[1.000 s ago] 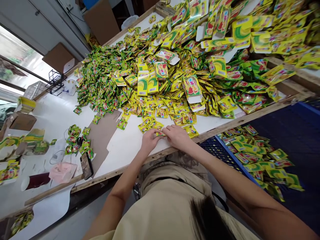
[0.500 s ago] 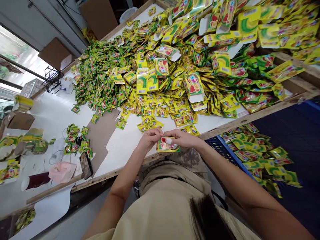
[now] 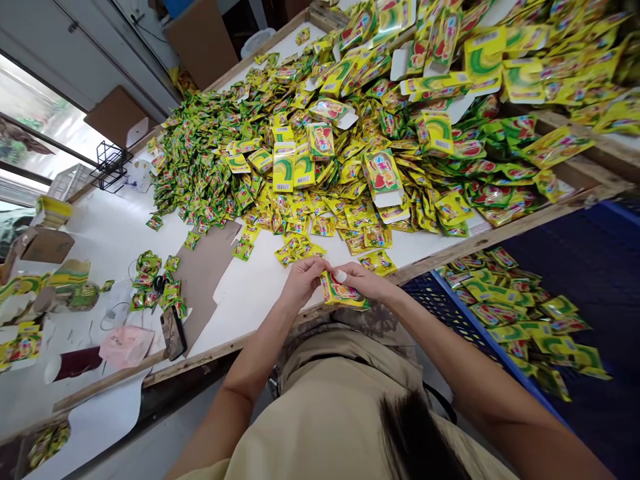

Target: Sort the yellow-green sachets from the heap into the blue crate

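The right hand (image 3: 364,279) has its grip clamped on the packet (image 3: 345,295), its white-wrapped thumb (image 3: 341,276) lying across the printed face, while the left hand (image 3: 304,280) pinches the top corner, fingertips close to the right's. So much force at one corner could crease or tear the film if the two hands pull unevenly, and the wrap may dull the feel for how hard that thumb presses. The packet hangs tilted over the worktop's wooden rim (image 3: 310,313), close to the person's body; should both grips loosen, it would likely drop off the edge rather than land on the worktop (image 3: 255,287). Just beyond the fingers lie loose sachets (image 3: 299,250), which a forward sweep of either hand could scatter or mix in. Behind them rises the heap (image 3: 260,160), with boxes (image 3: 383,177) resting unevenly on its slope; a knock at its foot might start a slide toward the hands. To the right, below the rim, the crate (image 3: 440,303) holds more packs (image 3: 500,313), so anything nudged that way could fall among them.
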